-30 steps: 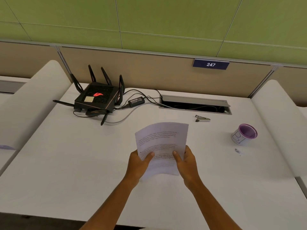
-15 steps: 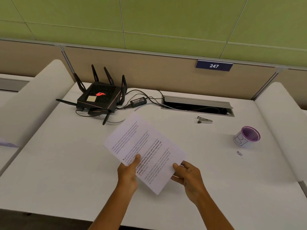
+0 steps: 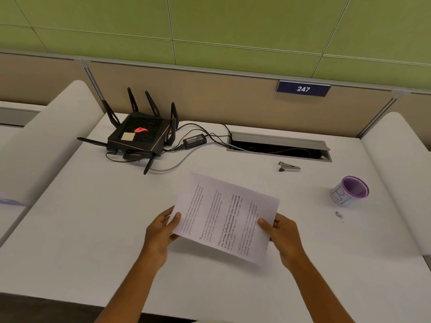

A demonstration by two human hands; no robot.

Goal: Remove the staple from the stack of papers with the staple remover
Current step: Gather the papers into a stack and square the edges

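A white stack of printed papers (image 3: 227, 217) hangs just above the desk, turned sideways so its text lines run away from me. My left hand (image 3: 161, 231) pinches its left edge, thumb on top. My right hand (image 3: 283, 236) grips the right edge the same way. The metal staple remover (image 3: 289, 167) lies on the desk well beyond the papers, to the right, near the cable slot. I cannot make out the staple on the sheets.
A black router (image 3: 140, 136) with antennas, its power brick (image 3: 194, 140) and cables sit at the back left. An open cable slot (image 3: 279, 148) runs along the back. A purple-rimmed cup (image 3: 351, 191) stands at right, with a small metal bit (image 3: 338, 214) in front of it.
The papers have rotated clockwise from upright to sideways. My hands moved apart, from the bottom edge to the stack's left and right edges.
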